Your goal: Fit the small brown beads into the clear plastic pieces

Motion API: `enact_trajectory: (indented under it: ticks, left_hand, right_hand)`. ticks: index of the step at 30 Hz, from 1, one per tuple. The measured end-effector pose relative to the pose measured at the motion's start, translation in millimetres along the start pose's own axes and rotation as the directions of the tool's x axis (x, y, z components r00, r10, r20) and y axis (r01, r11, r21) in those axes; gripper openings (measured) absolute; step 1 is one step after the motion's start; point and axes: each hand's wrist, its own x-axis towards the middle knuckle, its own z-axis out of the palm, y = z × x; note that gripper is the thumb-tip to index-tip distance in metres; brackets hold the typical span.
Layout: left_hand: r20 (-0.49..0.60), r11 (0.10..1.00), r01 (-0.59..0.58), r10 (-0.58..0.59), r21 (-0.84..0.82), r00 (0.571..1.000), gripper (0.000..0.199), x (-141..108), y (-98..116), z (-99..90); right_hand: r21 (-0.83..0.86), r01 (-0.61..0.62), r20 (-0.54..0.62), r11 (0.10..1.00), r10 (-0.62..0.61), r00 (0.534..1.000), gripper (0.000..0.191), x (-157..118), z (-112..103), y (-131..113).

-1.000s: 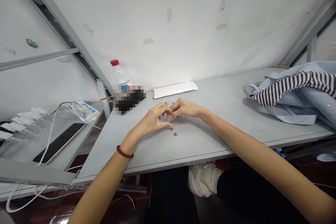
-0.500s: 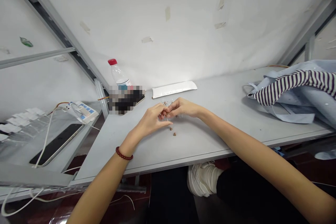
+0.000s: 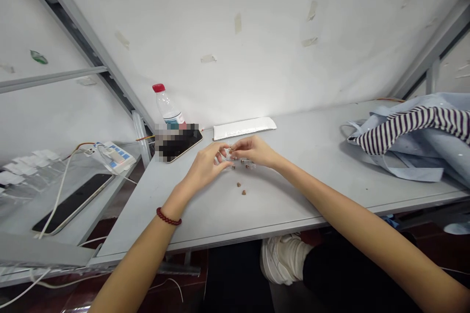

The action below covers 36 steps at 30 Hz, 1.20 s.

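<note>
My left hand [image 3: 208, 164] is curled around a small clear piece, perhaps a tiny vial, with thumb and fingers bent toward each other. My right hand [image 3: 257, 150] meets it from the right, its fingertips pinched at a small brown bit [image 3: 231, 150] over the clear piece. Just under my right hand lie several small clear pieces with brown ends [image 3: 246, 162], partly covered by the fingers. Nearer the table's front edge sit two loose brown bits [image 3: 244, 192]. Exact kinds are too small to make out.
Behind the hands lies a long white packet [image 3: 244, 128]. A red-capped bottle [image 3: 169, 107] and a phone [image 3: 183, 144] stand back left. A pale blue bag with striped trim [image 3: 404, 132] rests at right. A power strip [image 3: 117, 156] and another phone [image 3: 75, 203] occupy the left shelf.
My hands have parted slightly at the fingertips, and the right fingers have lifted a little. More of the small pieces beneath them shows. The view has shifted slightly.
</note>
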Motion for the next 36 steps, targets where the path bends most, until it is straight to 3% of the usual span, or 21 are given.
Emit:
enact_trajectory:
  ticks: [3,8,10,12,15,18,20,25,31,36]
  left_hand:
    - [0.122,0.994,0.088,-0.096,0.068,0.988,0.020,0,-8,-4.0]
    - [0.211,0.969,0.105,-0.153,0.222,0.965,0.009,0,-11,8.9]
    - [0.194,0.964,0.120,-0.168,0.238,0.967,0.009,0,-8,10.6]
    - [0.187,0.969,0.153,-0.190,0.192,0.964,0.009,1,-4,6.5]
    - [0.311,0.976,0.217,-0.214,0.027,0.926,0.010,1,2,-5.0]
    - [0.517,0.970,0.217,-0.130,-0.110,0.846,0.019,-1,9,-10.2]
    - [0.574,0.973,0.184,-0.071,-0.142,0.816,0.026,-3,14,-7.4]
    - [0.556,0.980,0.077,0.039,-0.184,0.831,0.012,-4,19,3.8]
    - [0.531,0.988,0.091,-0.012,-0.123,0.847,0.013,-3,19,2.5]
    - [0.533,0.988,0.133,-0.069,-0.084,0.843,0.014,-3,22,2.3]
  right_hand:
    - [-0.309,0.095,-0.085,0.946,-0.127,0.988,0.012,1,2,2]
    - [-0.704,0.213,0.092,0.677,-0.210,0.973,0.017,1,10,9]
    - [-0.788,0.223,0.136,0.574,-0.192,0.972,0.018,1,13,11]
    - [-0.817,0.226,0.155,0.531,-0.175,0.972,0.018,0,13,12]
    - [-0.773,0.222,0.144,0.594,-0.178,0.974,0.017,-1,10,11]
    - [-0.669,0.204,0.086,0.715,-0.199,0.976,0.018,-1,3,7]
    - [-0.621,0.160,0.005,0.768,-0.200,0.980,0.020,1,-4,4]
    - [-0.621,0.017,-0.172,0.783,-0.158,0.972,0.023,13,-22,1]
    - [-0.714,-0.042,-0.076,0.699,-0.017,0.997,0.031,42,-37,11]
    - [-0.700,0.016,0.025,0.714,0.002,1.000,0.031,63,-37,17]
